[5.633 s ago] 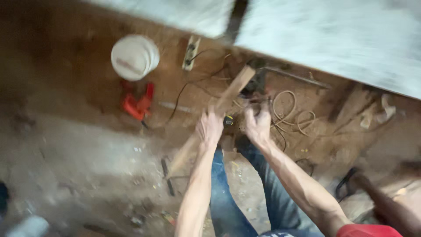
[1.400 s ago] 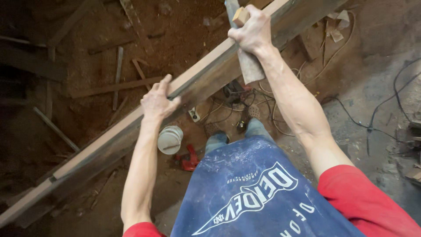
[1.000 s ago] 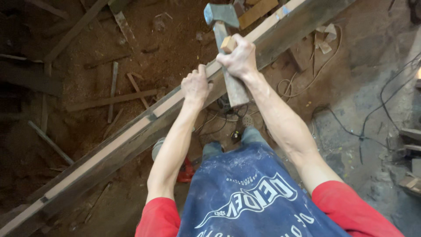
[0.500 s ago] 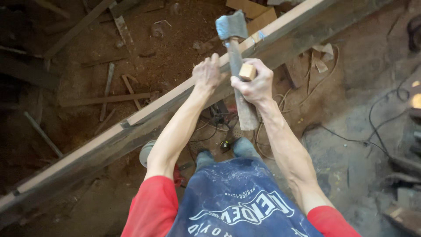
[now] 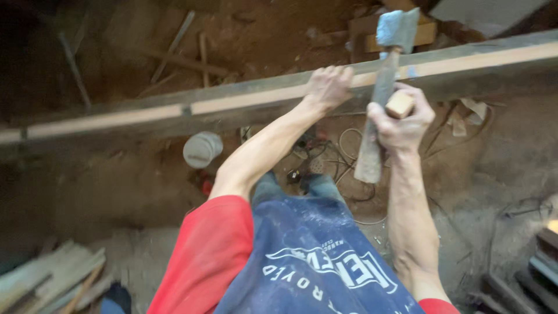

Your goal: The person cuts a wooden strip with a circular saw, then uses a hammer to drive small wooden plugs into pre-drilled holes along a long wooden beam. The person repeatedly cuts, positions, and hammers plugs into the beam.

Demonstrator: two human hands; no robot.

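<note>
A long wooden beam (image 5: 145,113) runs across the view from left to right, high above the ground. My left hand (image 5: 328,86) grips its near edge around the middle. My right hand (image 5: 401,119) is closed around the wooden handle of a hammer (image 5: 378,99) together with a small wooden block (image 5: 400,104). The hammer's grey metal head points up and sits against the beam just right of my left hand. My red sleeves and blue apron fill the bottom of the view.
Far below lie a white bucket (image 5: 202,149), tangled cables (image 5: 343,145), a red tool (image 5: 204,186) and loose wood strips (image 5: 180,55) on reddish dirt. Stacked planks (image 5: 46,282) sit at bottom left, dark steps (image 5: 537,267) at bottom right.
The beam now looks level instead of slanted as my view turned. My left hand slid along it toward my right hand, and the hammer came up against the beam.
</note>
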